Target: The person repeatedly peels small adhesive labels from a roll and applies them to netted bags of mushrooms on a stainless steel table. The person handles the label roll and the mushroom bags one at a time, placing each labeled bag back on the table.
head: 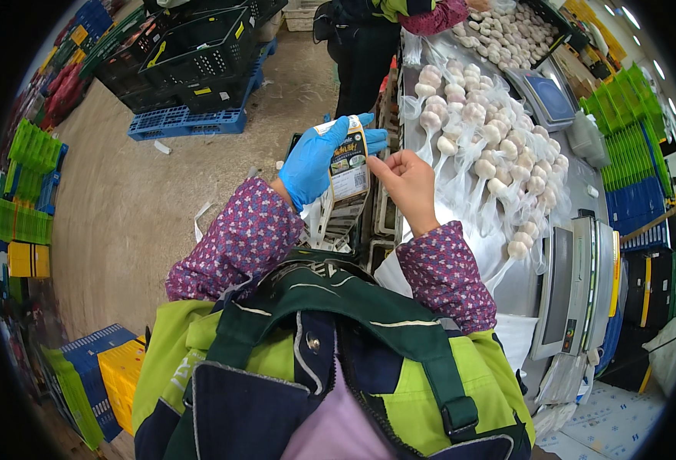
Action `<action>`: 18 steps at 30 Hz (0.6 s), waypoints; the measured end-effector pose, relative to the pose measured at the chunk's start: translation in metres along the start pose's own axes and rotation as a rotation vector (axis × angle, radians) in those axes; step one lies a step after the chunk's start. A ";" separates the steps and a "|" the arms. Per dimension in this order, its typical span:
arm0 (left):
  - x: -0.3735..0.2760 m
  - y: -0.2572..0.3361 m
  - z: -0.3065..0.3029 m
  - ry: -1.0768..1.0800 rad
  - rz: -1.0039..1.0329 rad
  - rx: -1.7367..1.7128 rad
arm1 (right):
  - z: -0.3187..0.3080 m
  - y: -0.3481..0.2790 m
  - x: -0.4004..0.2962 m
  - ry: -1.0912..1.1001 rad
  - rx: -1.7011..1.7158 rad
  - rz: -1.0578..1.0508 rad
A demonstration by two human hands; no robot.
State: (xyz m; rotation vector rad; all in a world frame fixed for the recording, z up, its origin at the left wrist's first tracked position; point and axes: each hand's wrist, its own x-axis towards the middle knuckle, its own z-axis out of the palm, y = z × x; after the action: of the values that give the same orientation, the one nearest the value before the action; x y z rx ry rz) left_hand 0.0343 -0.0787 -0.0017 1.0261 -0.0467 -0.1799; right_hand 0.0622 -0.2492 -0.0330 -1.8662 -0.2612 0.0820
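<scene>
My left hand (315, 164), in a blue glove, holds a printed label (349, 167) with a dark upper part and a white lower part bearing writing and a printed code. My bare right hand (407, 187) is at the label's right edge, thumb and fingers bent together; I cannot tell whether they pinch it. Below the label, a dark crate (300, 253) holds several printed labels or strips (340, 224). To the right, garlic bulbs in white net sleeves (487, 144) lie piled on a metal table (507, 282).
A scale (545, 98) and a sealing machine (573, 287) stand on the table. Loose garlic fills a black crate (510, 34) where another person (366, 52) works. Black crates (200, 57) sit on a blue pallet (188, 122). Green crates (631, 132) are stacked at right.
</scene>
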 end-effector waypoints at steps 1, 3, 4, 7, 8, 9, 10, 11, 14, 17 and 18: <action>0.000 -0.002 -0.002 -0.010 0.001 -0.001 | 0.001 0.003 0.001 -0.041 0.148 0.065; 0.001 -0.004 -0.004 -0.031 0.001 0.001 | 0.003 0.006 -0.002 -0.213 0.314 0.119; 0.002 -0.001 -0.003 -0.044 -0.015 -0.055 | 0.009 0.010 -0.007 -0.278 0.388 0.121; 0.001 0.020 -0.011 0.005 0.043 -0.193 | 0.014 0.029 -0.022 -0.451 0.208 0.106; 0.005 0.021 -0.021 0.002 0.115 -0.085 | 0.015 0.033 -0.026 -0.454 0.070 0.097; 0.000 0.023 -0.022 0.033 0.133 0.014 | 0.016 0.035 -0.028 -0.457 -0.069 0.087; -0.001 0.022 -0.023 0.007 0.139 0.001 | 0.017 0.035 -0.028 -0.370 -0.018 0.059; -0.003 0.021 -0.024 -0.021 0.145 -0.011 | 0.016 0.033 -0.025 -0.280 0.117 -0.057; -0.013 0.020 -0.011 0.021 0.109 -0.038 | 0.011 -0.015 -0.014 -0.130 0.371 -0.156; -0.011 0.012 -0.012 0.046 0.118 -0.006 | 0.016 -0.035 -0.005 -0.068 0.340 -0.257; -0.011 0.012 -0.009 0.078 0.125 0.019 | 0.018 -0.036 -0.004 -0.078 0.309 -0.256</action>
State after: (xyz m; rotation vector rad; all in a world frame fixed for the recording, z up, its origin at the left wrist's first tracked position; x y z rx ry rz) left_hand 0.0259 -0.0625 0.0045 1.0454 -0.0417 -0.0255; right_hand 0.0502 -0.2234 -0.0047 -1.5121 -0.5107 0.0177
